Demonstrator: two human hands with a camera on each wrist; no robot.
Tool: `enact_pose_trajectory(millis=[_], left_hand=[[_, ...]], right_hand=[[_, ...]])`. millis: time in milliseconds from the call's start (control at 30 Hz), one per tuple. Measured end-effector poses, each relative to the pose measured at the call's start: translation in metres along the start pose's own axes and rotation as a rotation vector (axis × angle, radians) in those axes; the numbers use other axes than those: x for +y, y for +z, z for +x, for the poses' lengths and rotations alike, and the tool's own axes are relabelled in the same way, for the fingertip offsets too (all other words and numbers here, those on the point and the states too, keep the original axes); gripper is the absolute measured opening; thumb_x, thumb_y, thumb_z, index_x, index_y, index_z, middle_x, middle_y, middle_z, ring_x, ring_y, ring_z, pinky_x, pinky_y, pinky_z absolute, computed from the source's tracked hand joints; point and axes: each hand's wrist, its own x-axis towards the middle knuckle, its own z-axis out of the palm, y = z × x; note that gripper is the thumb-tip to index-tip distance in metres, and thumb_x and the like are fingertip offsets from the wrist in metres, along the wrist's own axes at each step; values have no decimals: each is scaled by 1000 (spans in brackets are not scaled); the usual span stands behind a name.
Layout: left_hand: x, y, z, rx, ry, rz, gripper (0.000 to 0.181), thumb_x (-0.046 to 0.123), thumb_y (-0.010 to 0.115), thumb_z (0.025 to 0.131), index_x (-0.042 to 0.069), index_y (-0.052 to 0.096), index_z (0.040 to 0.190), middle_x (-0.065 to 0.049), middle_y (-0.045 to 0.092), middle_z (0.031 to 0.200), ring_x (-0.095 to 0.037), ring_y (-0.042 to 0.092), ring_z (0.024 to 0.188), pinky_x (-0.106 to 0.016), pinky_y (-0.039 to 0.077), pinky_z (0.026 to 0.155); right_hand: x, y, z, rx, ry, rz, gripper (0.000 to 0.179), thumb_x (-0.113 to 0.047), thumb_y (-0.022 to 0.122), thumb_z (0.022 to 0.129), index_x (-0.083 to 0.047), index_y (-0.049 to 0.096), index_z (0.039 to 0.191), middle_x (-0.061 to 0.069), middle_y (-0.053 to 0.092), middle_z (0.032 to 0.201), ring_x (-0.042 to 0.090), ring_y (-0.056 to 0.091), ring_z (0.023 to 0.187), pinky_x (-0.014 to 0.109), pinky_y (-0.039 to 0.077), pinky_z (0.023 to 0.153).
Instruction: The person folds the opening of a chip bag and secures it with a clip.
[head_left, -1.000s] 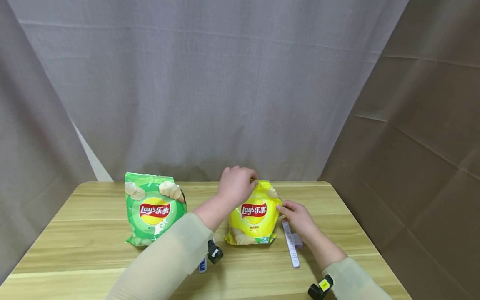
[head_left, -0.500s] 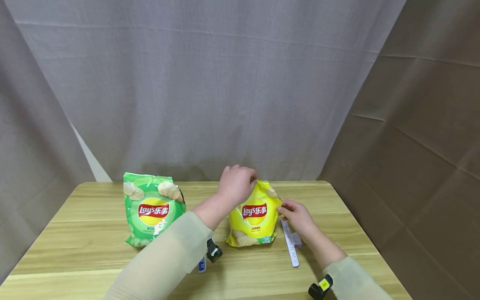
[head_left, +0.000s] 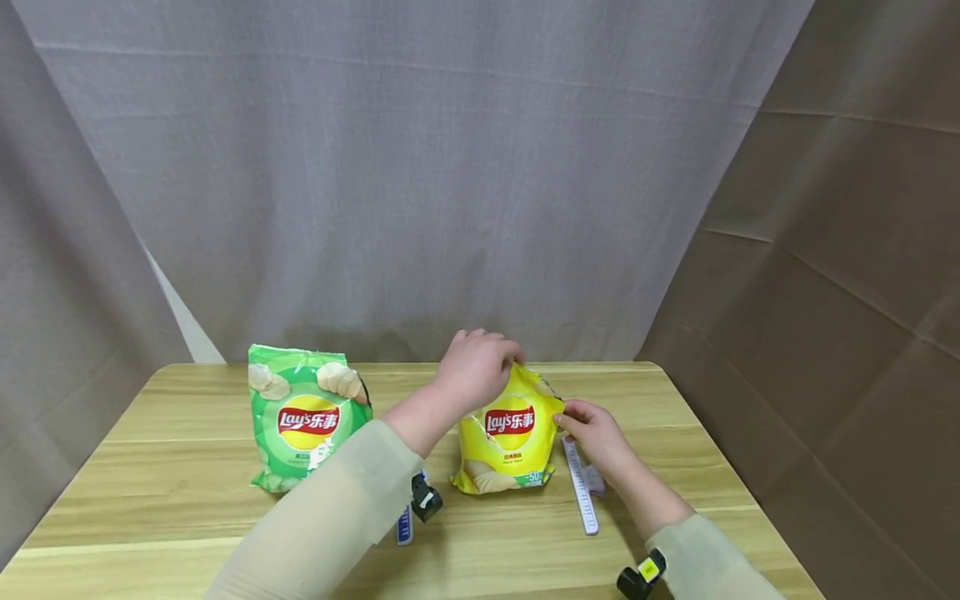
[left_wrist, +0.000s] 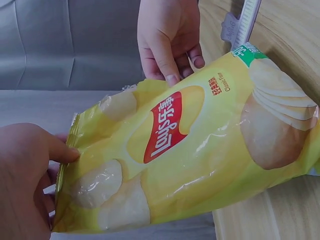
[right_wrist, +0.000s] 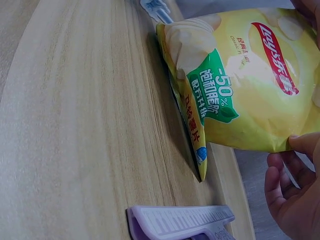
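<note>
A yellow Lay's chip bag (head_left: 510,454) stands upright on the table between both hands. Its top edge is pinched by my left hand (head_left: 476,368); in the left wrist view the thumb lies on the bag's front and the other fingers are behind it. My right hand (head_left: 597,435) pinches the bag's side edge between thumb and fingers, as the right wrist view also shows. Beside the right hand lies a pale purple bag clip (head_left: 581,490). A blue-and-white clip (head_left: 405,527) is partly hidden by the left forearm.
Further left on the wooden table (head_left: 150,467) stands a green Lay's bag (head_left: 296,392), its lower right covered by the left sleeve. Grey curtain (head_left: 480,167) hangs behind the table, with brown cloth (head_left: 832,292) along the right side.
My left hand has shifted slightly right along the yellow bag's top, covering more of that corner. The right hand keeps its place on the side edge.
</note>
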Motion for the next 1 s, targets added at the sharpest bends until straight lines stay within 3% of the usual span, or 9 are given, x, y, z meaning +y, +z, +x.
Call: enact_pose_trajectory(millis=[300,500,800,1000], left_hand=[[1,-2,1,-59,-2,15,23,19,55,98,28,73,109,10,69,112,-15,60,106,-42,35,104],[1,-3,0,-88,-19,-9,19,27,56,98,29,72,107,10,68,111,-15,59,105,-43,35,103],[6,-1,1,-52,-33,12,26,45,53,100,28,72,106,11,69,106,-16,58,102,-48,31,107],[8,1,1,-37,-62,12,24,45,55,100,28,71,106,11,69,105,-15,58,99,-45,32,106]], right_hand=[[-3,0,-2,3,-4,4,26,-11,61,98,4,65,119,12,68,107,21,60,95,39,54,80],[-3,0,-2,-1,-7,-1,26,-11,61,98,4,65,119,12,68,107,22,61,95,40,54,81],[-3,-1,-1,3,-10,-25,27,-11,60,98,2,65,120,12,68,108,20,61,95,39,54,82],[-2,0,-1,-1,-3,-4,25,-11,59,99,2,65,120,11,68,107,23,61,97,42,53,84]])
